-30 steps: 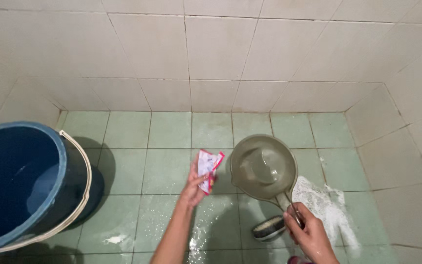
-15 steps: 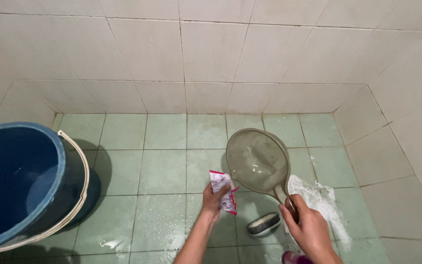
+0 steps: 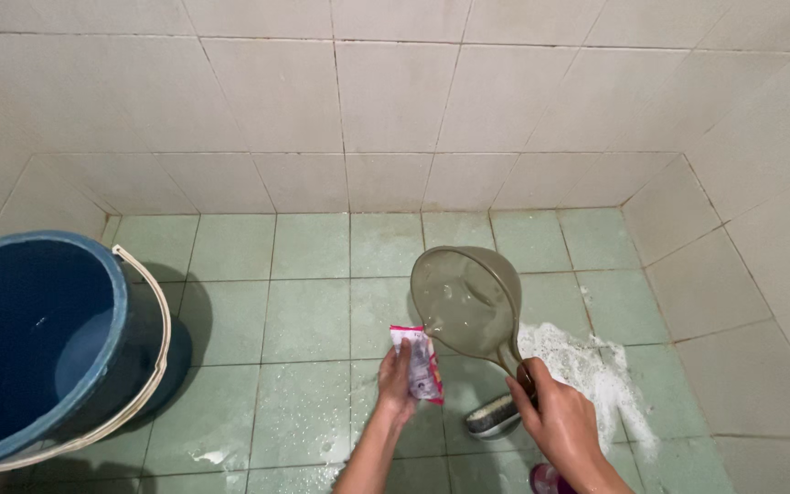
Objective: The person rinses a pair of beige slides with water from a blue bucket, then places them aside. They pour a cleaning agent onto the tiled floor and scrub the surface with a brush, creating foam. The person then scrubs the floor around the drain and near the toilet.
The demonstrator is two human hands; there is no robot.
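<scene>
My left hand [image 3: 397, 377] holds a small pink and white sachet [image 3: 420, 363] above the wet green floor tiles. My right hand [image 3: 555, 421] grips the handle of a grey translucent water dipper [image 3: 468, 302], which is tilted and has water in it. The sachet sits just left of the dipper's bowl. Below the dipper, a scrubbing brush [image 3: 496, 416] lies on the floor, close to my right hand.
A big blue bucket [image 3: 43, 343] with a white handle stands at the left, holding water. White foam [image 3: 587, 366] is spread over the tiles at the right. Beige tiled walls close in the back and right side.
My left hand has drawn the sachet down and to the right, closer to me. The dipper has stayed in my right hand and shifted slightly lower.
</scene>
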